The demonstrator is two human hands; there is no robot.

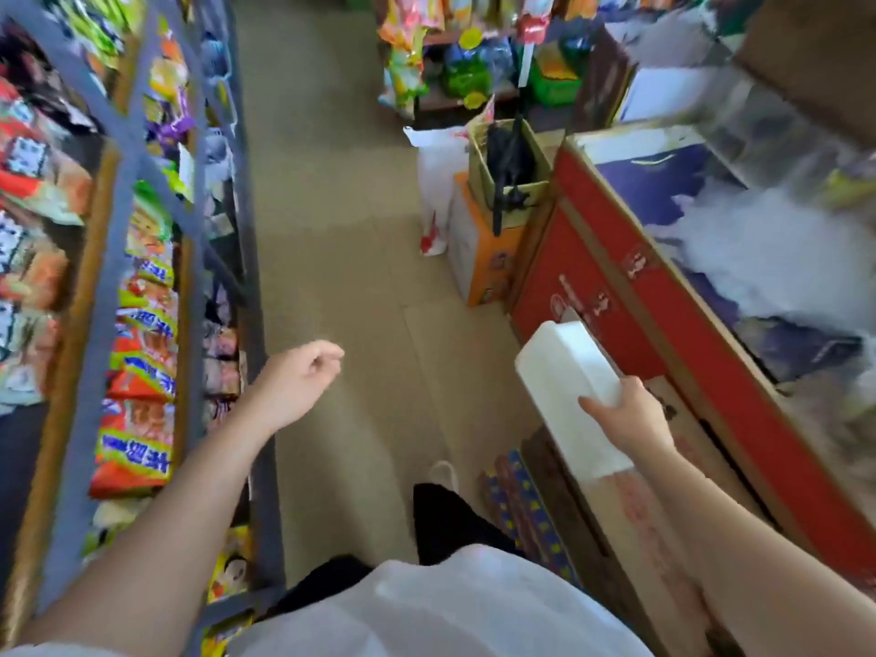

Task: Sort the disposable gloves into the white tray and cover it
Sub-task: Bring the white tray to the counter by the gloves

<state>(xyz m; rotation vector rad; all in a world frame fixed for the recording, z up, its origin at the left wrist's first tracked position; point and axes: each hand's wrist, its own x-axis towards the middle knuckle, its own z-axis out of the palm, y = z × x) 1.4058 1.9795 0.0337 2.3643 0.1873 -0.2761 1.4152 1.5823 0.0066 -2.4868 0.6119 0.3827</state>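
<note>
Right hand [630, 419] grips white tray [569, 372]; left hand [303, 377] loose, empty; labels unreadable

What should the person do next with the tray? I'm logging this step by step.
Probably bring the white tray, gripped by the right hand, over onto the red carton beside the heap of clear gloves and set it down; the left hand holds nothing, free to gather them.

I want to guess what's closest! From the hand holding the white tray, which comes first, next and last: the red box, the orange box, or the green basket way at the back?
Counting out from the right hand:
1. Red box, right beside it, on the right.
2. Orange box, on the floor farther up the aisle.
3. Green basket, far back on the shelf.
</note>
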